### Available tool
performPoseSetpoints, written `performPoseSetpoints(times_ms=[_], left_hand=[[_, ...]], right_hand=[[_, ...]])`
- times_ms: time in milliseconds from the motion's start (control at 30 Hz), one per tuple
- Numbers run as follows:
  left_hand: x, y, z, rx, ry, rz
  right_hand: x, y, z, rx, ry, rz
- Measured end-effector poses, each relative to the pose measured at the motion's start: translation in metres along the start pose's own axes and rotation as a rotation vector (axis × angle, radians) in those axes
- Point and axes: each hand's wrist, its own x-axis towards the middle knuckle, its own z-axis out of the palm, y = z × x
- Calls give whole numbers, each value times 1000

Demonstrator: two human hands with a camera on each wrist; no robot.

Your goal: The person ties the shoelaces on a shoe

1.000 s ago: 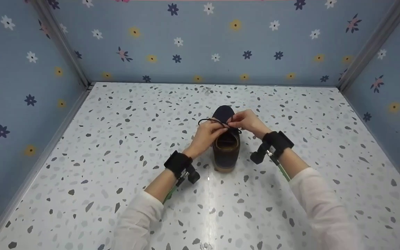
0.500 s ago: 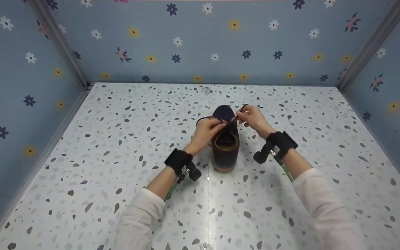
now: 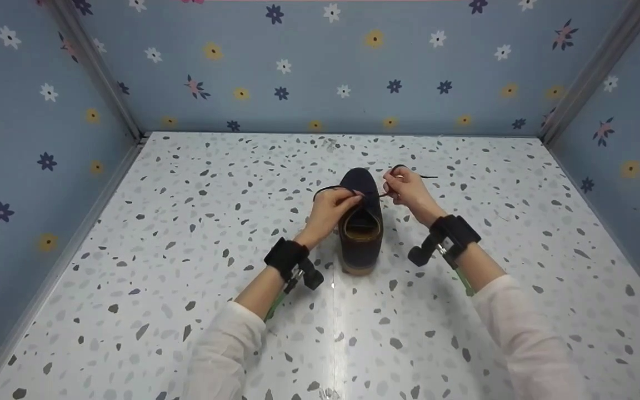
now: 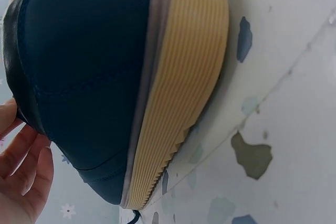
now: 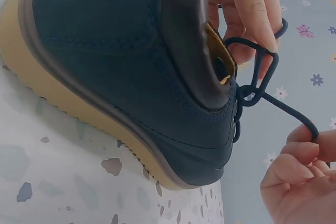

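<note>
A dark blue lace-up shoe (image 3: 360, 258) stands upright on the floor, toe pointing away from me. Its ribbed tan sole (image 4: 181, 66) fills much of the left wrist view. Over the tongue my left hand (image 3: 326, 214) pinches a loop of the dark shoelace (image 5: 272, 69). To the right of the shoe, my right hand (image 3: 410, 194) grips another stretch of lace, pulled taut from the knot (image 5: 249, 96). A free end of that lace trails rightward past the hand. In the left wrist view the shoe's body hides the lace and knot.
The shoe rests on a white speckled surface (image 3: 231, 178) that reaches all round it. Blue flowered panels (image 3: 320, 66) close it in at the back and both sides. Black straps with small cameras (image 3: 286, 260) sit on both wrists.
My right hand has moved right, away from the knot, drawing the lace out taut; its free end now shows beyond the hand. The left hand has stayed almost in place, pinching its loop.
</note>
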Motion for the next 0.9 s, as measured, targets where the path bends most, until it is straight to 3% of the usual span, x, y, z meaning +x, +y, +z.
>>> performPoseSetpoints(times_ms=[100, 200, 400, 600, 733, 900], left_hand=[[0, 0, 1, -18, 11, -12], [0, -1, 2, -37, 20, -36], [1, -1, 5, -98, 45, -51], [0, 1, 4, -79, 54, -66], [0, -1, 4, -75, 60, -82], [-1, -7, 6, -57, 69, -114]], right_hand=[[-11, -10, 0, -17, -23, 6], [-11, -3, -6, -36, -23, -22], [-56, -52, 17, 37, 7, 0], [-92, -89, 34, 36, 25, 30], [-102, -97, 32, -39, -30, 83], [-104, -90, 21, -159, -149, 133]])
